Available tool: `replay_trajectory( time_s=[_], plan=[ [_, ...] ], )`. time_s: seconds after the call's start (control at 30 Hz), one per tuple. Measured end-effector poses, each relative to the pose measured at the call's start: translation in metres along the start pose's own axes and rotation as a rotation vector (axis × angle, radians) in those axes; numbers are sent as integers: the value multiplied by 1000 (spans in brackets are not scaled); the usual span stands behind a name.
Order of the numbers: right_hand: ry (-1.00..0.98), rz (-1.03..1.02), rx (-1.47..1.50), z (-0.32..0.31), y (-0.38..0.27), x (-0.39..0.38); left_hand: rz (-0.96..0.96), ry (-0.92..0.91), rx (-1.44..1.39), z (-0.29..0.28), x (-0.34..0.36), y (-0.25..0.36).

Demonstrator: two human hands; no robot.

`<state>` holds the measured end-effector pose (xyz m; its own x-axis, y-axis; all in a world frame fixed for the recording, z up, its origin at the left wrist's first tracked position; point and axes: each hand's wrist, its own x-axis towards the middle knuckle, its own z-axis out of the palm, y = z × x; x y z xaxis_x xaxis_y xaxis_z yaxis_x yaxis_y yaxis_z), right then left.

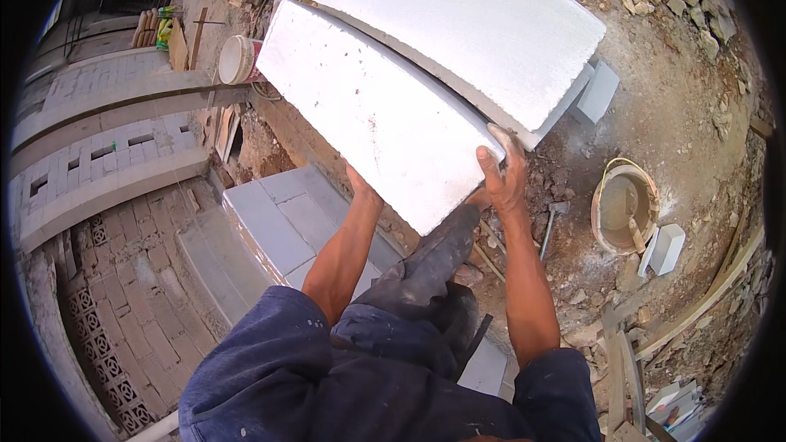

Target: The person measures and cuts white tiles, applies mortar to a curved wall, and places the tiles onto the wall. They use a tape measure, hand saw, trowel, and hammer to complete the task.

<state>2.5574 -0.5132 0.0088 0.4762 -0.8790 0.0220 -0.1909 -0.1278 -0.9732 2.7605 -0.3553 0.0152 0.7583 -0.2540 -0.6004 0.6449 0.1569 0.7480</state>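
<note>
A long white lightweight concrete block (pixel 368 106) lies tilted between my hands, its near end toward me. My left hand (pixel 360 186) grips its left long edge, with most of the fingers hidden beneath it. At the near right corner my right hand (pixel 509 168) is closed on the block, thumb on the end face and fingertips over the long side. Just beyond it, nearly parallel, is a second white block (pixel 467 24), with a narrow dark gap between the two.
A low wall of pale blocks (pixel 286 213) stands at my left. To the right are a mortar bucket (pixel 610 213) with a wooden-handled tool, a hammer (pixel 553 225) and cut block pieces (pixel 667 247). Another bucket (pixel 235 60) sits at far left. Rubble (pixel 696 0) and planks (pixel 704 303) edge the dirt.
</note>
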Motion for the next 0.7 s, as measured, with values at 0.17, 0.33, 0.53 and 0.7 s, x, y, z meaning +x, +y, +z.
replay_trajectory(
  time_s=[0.17, 0.33, 0.53, 0.7],
  plan=[
    [39, 27, -50, 19, -8, -54, -91, -236, -283, -31, 2, 13],
    [63, 240, 278, 9, -15, -124, -135, -304, -144, -80, -40, 5],
    [-80, 334, 146, -72, -53, -197, -146, -352, 160, -101, -171, -28],
    [-29, 534, 394, -132, -119, -286, -144, -337, 216, -71, -312, 24]
  ],
)
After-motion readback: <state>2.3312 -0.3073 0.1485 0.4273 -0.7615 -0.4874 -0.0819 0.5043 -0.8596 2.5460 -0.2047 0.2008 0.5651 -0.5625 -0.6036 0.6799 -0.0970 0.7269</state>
